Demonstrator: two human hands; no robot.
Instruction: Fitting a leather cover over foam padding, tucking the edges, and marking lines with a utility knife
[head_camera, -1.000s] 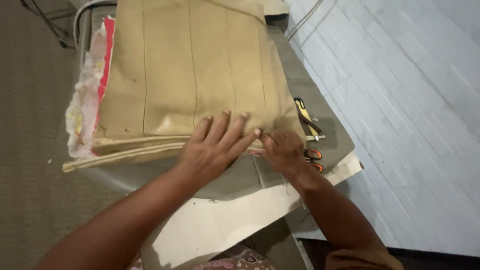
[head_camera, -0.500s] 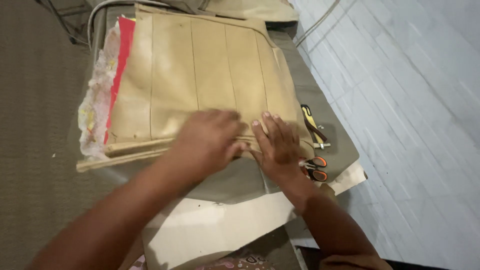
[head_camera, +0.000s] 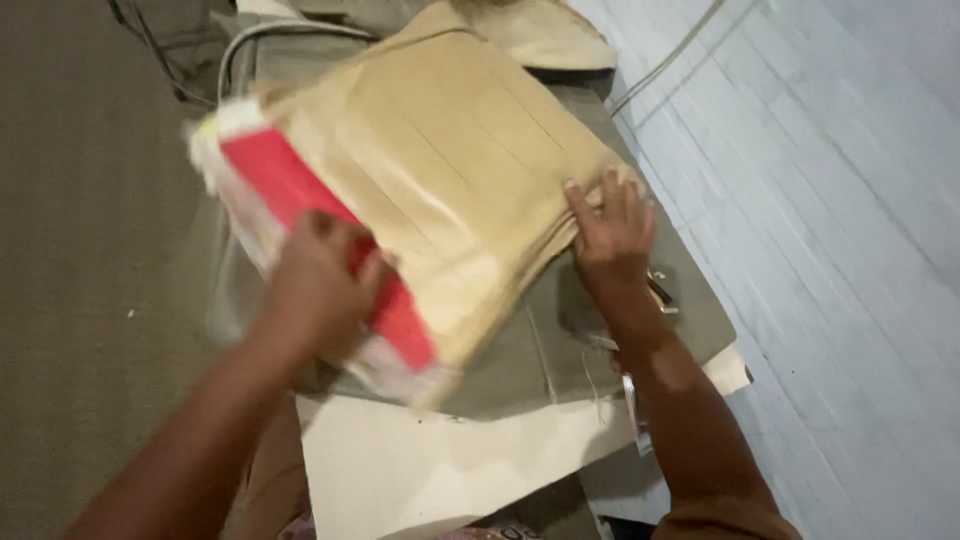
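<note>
A thick stack of tan fabric panels with stitched lines lies on a grey-covered table, turned askew. Red and white patterned cloth layers show along the stack's left edge. My left hand grips that left edge, fingers curled over the red layer, and the edge is lifted. My right hand presses flat on the stack's right edge, fingers spread.
Scissors lie on the table just right of my right wrist, mostly hidden. A white paper sheet hangs off the table's near edge. Grey carpet lies to the left, pale floor tiles to the right, cables at the back.
The stack has been turned and its left side lifted. My left hand moved from the near edge to the left edge with the red layer. My right hand slid to the right edge.
</note>
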